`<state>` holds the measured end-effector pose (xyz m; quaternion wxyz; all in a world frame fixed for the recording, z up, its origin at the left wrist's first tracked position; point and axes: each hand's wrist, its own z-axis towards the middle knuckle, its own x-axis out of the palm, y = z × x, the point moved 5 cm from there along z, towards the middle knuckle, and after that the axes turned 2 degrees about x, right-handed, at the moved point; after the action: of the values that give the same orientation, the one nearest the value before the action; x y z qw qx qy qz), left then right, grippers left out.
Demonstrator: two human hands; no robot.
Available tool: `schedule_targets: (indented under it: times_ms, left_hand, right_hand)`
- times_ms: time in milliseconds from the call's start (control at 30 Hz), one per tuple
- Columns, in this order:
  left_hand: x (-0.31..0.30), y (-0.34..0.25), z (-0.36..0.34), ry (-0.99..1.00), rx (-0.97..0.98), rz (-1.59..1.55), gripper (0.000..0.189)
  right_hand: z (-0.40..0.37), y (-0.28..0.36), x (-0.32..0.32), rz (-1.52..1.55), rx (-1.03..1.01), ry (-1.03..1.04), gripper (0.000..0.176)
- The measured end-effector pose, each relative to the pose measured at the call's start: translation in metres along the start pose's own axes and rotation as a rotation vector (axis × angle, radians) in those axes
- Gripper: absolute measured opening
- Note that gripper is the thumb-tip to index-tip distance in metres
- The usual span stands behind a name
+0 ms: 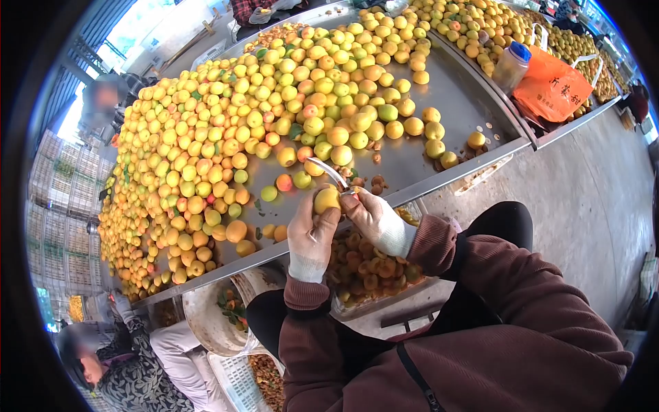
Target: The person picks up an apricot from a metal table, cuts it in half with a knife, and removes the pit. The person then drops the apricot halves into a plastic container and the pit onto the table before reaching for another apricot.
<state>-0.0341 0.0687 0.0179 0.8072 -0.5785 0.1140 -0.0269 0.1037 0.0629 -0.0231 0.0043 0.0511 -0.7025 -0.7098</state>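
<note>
An orange plastic bag (pixel 553 88) at the far right carries large black Chinese characters that seem to read 沂蒙甜, with a smaller line beneath too small to make out; a clear container with a blue lid (pixel 512 66) stands just beside it. The left forearm in its brown ribbed sleeve points away from the body, and the left hand (pixel 312 237), with a pale knit cuff at the wrist, pinches a round yellow fruit (pixel 327 200) between thumb and fingers. The right arm comes in bent from the right, its hand (pixel 376 218) angled toward the left one, fingers closed around the lower end of a curved, shiny metal blade (pixel 328 171). The yellow fruit is near the close rim of the grey metal surface (pixel 449 110), which bears a broad heap of yellow-orange fruits (pixel 226 130).
</note>
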Motion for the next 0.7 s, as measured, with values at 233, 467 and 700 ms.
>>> schedule_targets:
  times_ms: [233, 467, 700]
  left_hand:
    - [-0.004, -0.013, 0.000, -0.239, 0.174, 0.442, 0.036]
    - [-0.013, 0.010, 0.000, -0.189, -0.151, -0.719, 0.052]
    - [0.002, 0.003, -0.001, -0.149, -0.147, -0.784, 0.054]
  right_hand:
    - [0.000, 0.028, -0.019, -0.635, -0.175, 0.010, 0.022]
    - [-0.007, 0.046, -0.006, -0.269, -0.184, 0.066, 0.029]
    - [-0.015, 0.041, 0.004, -0.229, -0.167, 0.114, 0.031]
